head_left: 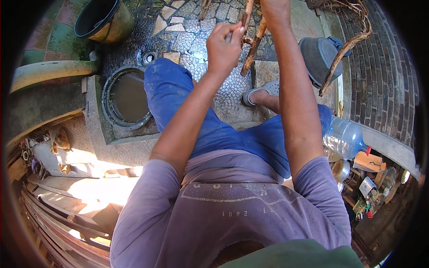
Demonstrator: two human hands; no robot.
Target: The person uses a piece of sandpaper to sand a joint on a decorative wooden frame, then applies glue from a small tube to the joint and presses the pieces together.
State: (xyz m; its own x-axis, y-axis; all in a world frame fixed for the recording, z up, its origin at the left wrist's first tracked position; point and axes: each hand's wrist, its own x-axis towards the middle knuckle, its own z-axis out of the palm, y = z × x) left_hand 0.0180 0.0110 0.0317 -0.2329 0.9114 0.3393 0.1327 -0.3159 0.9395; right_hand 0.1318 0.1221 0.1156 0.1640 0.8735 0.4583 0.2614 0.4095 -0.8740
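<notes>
1. So the left hand (223, 52) is showing at upper centre, fingers curling tight around a small greyish object (229, 37), too blurry to tell what.
2. The right hand (275, 14) is getting cut off by the top edge, overlapping the brown wooden sticks (253, 54). Can't tell if its fingers are clamping on them or not.
3. Those sticks are slanting down at upper centre, just right of the left hand, over a patterned stone floor (229, 96).
4. A round basin (105, 97) is holding murky water left of centre, and a grimy bucket (120, 27) is sitting upper left.
5. Over at upper right, a dark grey tub (318, 58) is sitting near a crooked branch (343, 52).
</notes>
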